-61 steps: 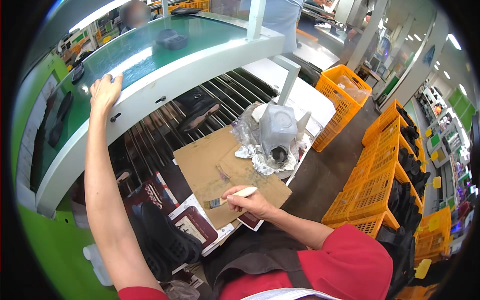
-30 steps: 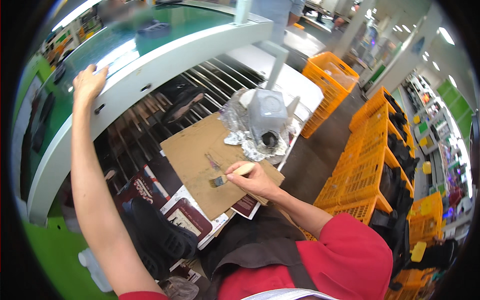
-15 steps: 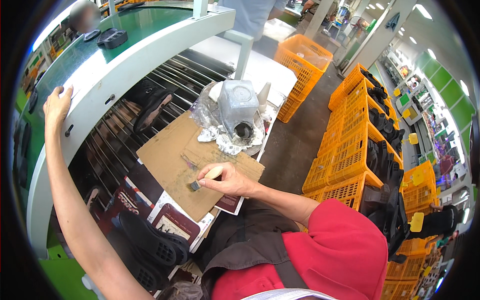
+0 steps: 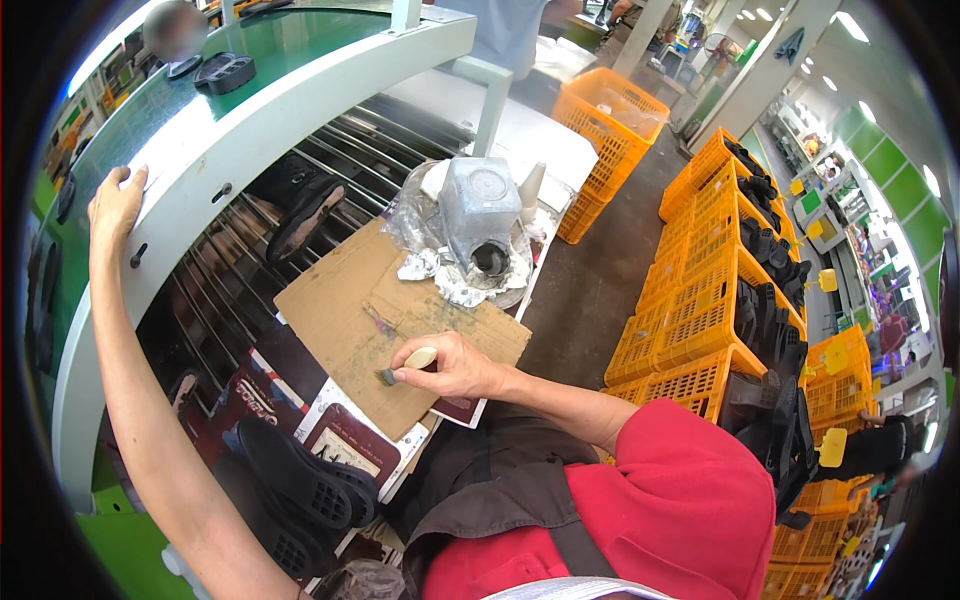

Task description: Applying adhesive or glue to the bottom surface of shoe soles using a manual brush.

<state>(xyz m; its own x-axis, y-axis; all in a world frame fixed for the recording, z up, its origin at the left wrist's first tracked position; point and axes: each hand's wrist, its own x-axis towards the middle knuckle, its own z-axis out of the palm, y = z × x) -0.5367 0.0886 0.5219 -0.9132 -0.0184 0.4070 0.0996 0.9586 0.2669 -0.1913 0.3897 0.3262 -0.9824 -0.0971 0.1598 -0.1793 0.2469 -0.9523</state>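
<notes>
Pale-handled brush (image 4: 421,357), tilted, over brown cardboard (image 4: 338,290)

On my feed I saw the right hand (image 4: 447,366) gripping a brush (image 4: 421,358) over cardboard (image 4: 335,290), the left hand (image 4: 117,205) on a pale frame (image 4: 300,122).

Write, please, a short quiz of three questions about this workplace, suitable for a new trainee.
1. What does the person's right hand hold?
A) a knife
B) a brush
C) a shoe

2. True or false: the long row of orange crates stands to the person's right.

3. Where does the left hand rest?

Key:
1. B
2. True
3. On the pale frame beside the green surface.
</notes>
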